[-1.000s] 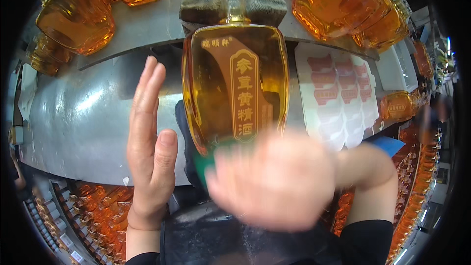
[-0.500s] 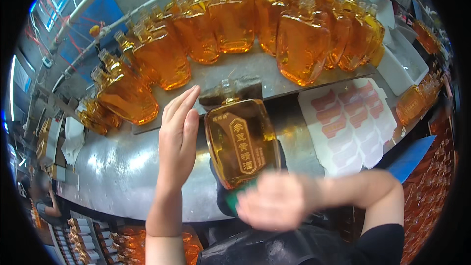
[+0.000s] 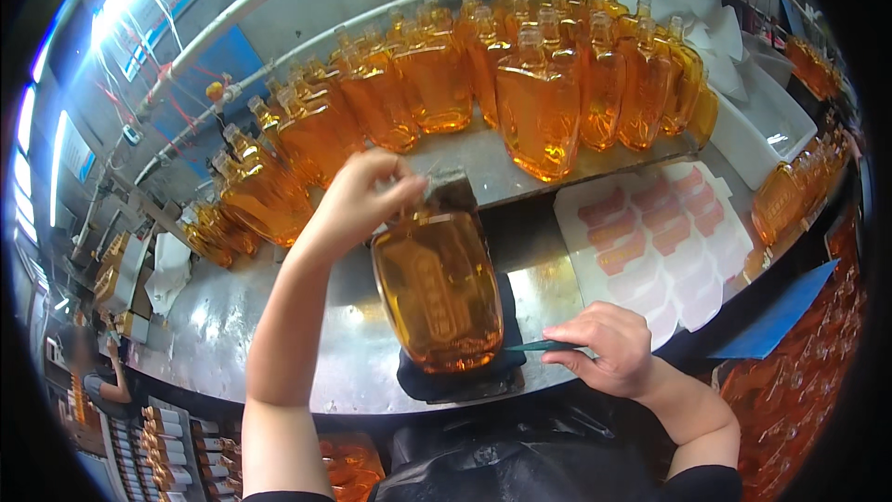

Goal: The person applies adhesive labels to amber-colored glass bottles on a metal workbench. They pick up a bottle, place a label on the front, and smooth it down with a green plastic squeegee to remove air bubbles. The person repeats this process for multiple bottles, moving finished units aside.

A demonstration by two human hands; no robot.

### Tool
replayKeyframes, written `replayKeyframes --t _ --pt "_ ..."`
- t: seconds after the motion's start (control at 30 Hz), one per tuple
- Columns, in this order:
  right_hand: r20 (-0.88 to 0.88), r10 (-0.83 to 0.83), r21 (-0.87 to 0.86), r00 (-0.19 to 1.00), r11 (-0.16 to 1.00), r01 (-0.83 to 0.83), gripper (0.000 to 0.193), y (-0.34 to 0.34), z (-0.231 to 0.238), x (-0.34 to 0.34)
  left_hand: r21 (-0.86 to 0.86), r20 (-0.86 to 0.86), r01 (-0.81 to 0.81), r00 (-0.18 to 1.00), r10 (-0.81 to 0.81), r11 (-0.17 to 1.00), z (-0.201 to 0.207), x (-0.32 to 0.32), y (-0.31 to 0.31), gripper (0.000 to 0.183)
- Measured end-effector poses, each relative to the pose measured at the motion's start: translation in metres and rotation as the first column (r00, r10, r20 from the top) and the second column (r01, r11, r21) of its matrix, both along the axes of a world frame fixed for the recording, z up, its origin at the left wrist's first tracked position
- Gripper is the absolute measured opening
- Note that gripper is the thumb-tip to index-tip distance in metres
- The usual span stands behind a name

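Observation:
A flat, amber-filled glass bottle [image 3: 439, 293] lies tilted in front of me, its base toward me, on a dark padded rest [image 3: 455, 381]. At its neck, my left hand [image 3: 372, 188] is closed with bent fingers, covering the neck. The bottle's label shows only faintly through the amber liquid. To the right of the base, my right hand [image 3: 604, 346] grips a thin green scraper [image 3: 548, 346], seen nearly edge-on. The scraper's tip is close to the bottle's lower right corner; whether they touch I cannot tell.
Several uncapped amber bottles [image 3: 539, 112] stand along a raised metal shelf [image 3: 492, 163] behind. A white sheet of pinkish labels [image 3: 650, 232] lies at right, beside a white bin [image 3: 767, 121] and a blue board [image 3: 776, 316]. Another person [image 3: 102, 372] is at far left.
The bottle's label was clear and facing up; it now shows faintly through the liquid. My left hand went from flat beside the bottle to its neck. My right hand moved right, off the bottle.

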State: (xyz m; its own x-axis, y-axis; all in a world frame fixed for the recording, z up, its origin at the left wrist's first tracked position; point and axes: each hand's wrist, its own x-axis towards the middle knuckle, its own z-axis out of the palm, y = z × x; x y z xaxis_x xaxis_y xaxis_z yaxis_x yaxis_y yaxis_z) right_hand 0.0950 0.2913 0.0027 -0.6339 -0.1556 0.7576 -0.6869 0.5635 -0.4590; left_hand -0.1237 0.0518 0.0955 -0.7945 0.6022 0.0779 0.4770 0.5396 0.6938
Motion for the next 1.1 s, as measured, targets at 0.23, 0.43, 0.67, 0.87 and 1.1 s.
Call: replayKeyframes --t 0.23,0.43,0.67,0.87,1.1 --pt "0.047 -0.159 -0.025 0.986 0.987 0.161 0.029 0.04 -0.018 0.01 0.187 -0.482 0.231 0.868 -0.116 0.955 0.08 0.064 0.004 0.014" --pt "0.046 -0.272 -0.044 0.961 0.961 0.274 0.027 0.048 -0.021 0.019 0.171 -0.738 0.112 0.673 0.052 0.979 0.123 -0.023 0.044 0.006" --pt "0.226 -0.321 0.018 0.92 0.945 0.325 0.02 0.045 -0.026 0.021 0.189 -0.524 0.028 0.849 0.076 0.982 0.033 -0.117 0.093 0.019" --pt "0.343 -0.394 -0.1 0.853 0.887 0.45 0.022 0.038 -0.032 -0.007 0.415 -0.854 0.276 0.448 0.266 0.867 0.03 -0.07 -0.011 0.035" --pt "0.455 -0.429 -0.152 0.78 0.826 0.543 0.024 0.035 -0.027 -0.031 0.762 -0.397 -0.554 0.012 0.918 0.337 -0.105 -0.158 -0.301 0.024"
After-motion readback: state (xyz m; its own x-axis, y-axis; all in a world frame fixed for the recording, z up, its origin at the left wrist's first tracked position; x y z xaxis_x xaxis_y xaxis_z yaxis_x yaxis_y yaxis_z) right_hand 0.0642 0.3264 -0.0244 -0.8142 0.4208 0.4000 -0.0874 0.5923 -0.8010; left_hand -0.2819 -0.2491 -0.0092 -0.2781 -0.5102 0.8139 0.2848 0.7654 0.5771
